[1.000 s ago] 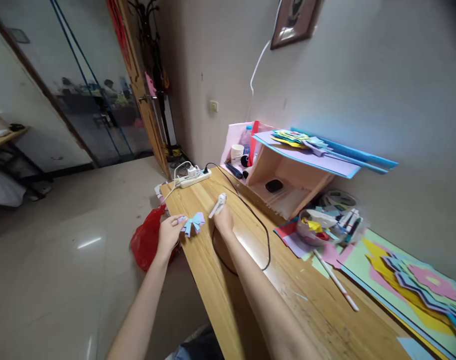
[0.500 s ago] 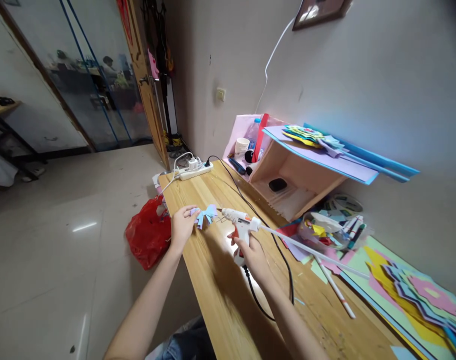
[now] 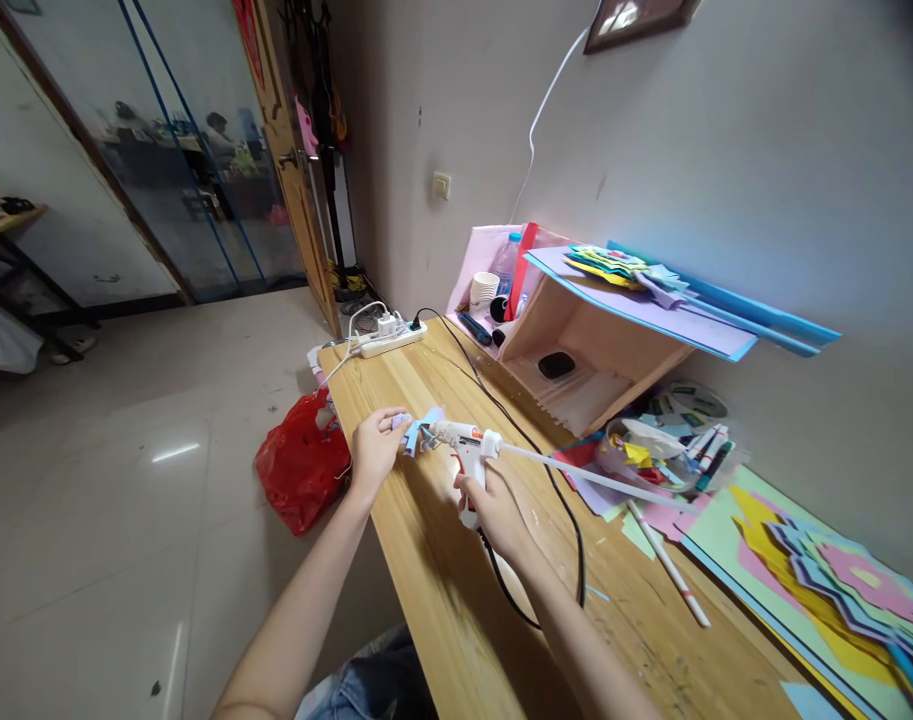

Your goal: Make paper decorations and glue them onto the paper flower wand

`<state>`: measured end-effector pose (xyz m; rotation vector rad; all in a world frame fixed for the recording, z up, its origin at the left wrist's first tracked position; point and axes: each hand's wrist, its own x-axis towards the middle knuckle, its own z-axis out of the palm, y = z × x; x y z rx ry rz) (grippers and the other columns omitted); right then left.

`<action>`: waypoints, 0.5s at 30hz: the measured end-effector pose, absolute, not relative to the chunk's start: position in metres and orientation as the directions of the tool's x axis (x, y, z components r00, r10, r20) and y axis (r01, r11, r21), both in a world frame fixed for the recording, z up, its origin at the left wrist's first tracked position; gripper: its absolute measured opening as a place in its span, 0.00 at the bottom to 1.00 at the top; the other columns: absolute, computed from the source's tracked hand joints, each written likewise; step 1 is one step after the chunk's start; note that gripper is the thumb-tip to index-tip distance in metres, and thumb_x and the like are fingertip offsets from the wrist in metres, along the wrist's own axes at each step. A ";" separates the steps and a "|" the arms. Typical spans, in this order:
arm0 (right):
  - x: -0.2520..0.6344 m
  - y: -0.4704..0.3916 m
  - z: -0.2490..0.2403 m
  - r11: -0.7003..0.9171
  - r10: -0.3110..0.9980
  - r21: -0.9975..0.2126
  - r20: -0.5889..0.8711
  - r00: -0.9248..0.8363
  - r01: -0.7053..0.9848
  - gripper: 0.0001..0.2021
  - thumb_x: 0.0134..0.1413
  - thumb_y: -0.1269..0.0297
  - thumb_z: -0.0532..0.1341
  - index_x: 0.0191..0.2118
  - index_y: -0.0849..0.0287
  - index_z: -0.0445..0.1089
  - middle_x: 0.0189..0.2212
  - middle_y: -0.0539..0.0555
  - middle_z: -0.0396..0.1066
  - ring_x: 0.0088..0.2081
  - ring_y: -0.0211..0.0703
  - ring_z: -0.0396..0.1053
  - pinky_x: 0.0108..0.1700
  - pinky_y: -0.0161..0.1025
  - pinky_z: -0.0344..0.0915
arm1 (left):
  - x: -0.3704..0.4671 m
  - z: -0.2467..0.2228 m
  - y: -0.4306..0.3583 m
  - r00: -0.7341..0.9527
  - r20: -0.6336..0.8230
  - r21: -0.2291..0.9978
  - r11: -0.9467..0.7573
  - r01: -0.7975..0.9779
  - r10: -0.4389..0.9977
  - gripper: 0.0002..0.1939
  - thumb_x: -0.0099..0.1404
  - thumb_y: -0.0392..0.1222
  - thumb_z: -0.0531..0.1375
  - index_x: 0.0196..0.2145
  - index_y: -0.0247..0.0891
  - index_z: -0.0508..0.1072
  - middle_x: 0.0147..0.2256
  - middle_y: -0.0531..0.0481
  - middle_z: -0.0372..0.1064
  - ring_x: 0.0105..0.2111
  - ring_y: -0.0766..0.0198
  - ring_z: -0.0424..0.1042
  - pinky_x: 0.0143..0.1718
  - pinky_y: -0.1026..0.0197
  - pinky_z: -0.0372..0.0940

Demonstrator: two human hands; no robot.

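Pinched in my left hand (image 3: 377,447) is the left end of a small purple and light-blue paper bow (image 3: 413,437), held above the wooden table. My right hand (image 3: 495,507) is wrapped round the handle of a white hot glue gun (image 3: 467,446). The gun's nozzle points left and overlaps the middle of the bow; whether it touches the paper cannot be made out. A long white glue stick (image 3: 591,475) sticks out of the back of the gun toward the right. The gun's black cord hangs below the handle and loops over the table.
A white power strip (image 3: 393,338) lies at the table's far end. Behind stands a pink box shelf (image 3: 598,330) with paper on top. A tub of scraps and markers (image 3: 651,455), a white stick (image 3: 670,565) and layered paper flowers (image 3: 853,580) lie right. A red bag (image 3: 300,470) is left.
The glue gun in my right hand has moved left, bringing its nozzle over the bow. My left hand and the bow have shifted slightly to the right.
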<state>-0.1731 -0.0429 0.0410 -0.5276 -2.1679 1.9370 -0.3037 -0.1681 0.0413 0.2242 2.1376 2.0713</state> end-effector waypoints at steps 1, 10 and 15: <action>-0.174 -0.043 0.040 0.084 0.378 -0.987 -0.094 -0.921 0.135 0.05 0.48 0.63 0.54 0.28 0.59 0.61 0.19 0.46 0.59 0.20 0.35 0.59 0.22 0.33 0.57 | -0.304 0.042 -0.168 -0.977 -0.007 1.000 0.031 0.000 0.215 0.17 0.52 0.42 0.65 0.38 0.30 0.73 0.33 0.41 0.76 0.32 0.59 0.76 0.31 0.61 0.71; -0.177 -0.044 0.039 0.049 0.365 -0.990 -0.103 -0.925 0.130 0.07 0.48 0.62 0.54 0.30 0.60 0.61 0.20 0.45 0.57 0.20 0.34 0.59 0.23 0.33 0.58 | -0.303 0.047 -0.168 -0.976 0.005 1.000 0.019 0.010 0.216 0.18 0.50 0.44 0.65 0.37 0.30 0.73 0.32 0.42 0.76 0.31 0.59 0.76 0.30 0.61 0.71; -0.177 -0.043 0.037 0.072 0.360 -0.989 -0.099 -0.928 0.133 0.07 0.49 0.61 0.54 0.31 0.60 0.62 0.20 0.45 0.57 0.21 0.34 0.58 0.24 0.33 0.58 | -0.302 0.048 -0.168 -0.979 0.008 1.000 0.017 0.012 0.203 0.18 0.49 0.44 0.66 0.36 0.31 0.73 0.31 0.42 0.76 0.30 0.59 0.76 0.30 0.60 0.70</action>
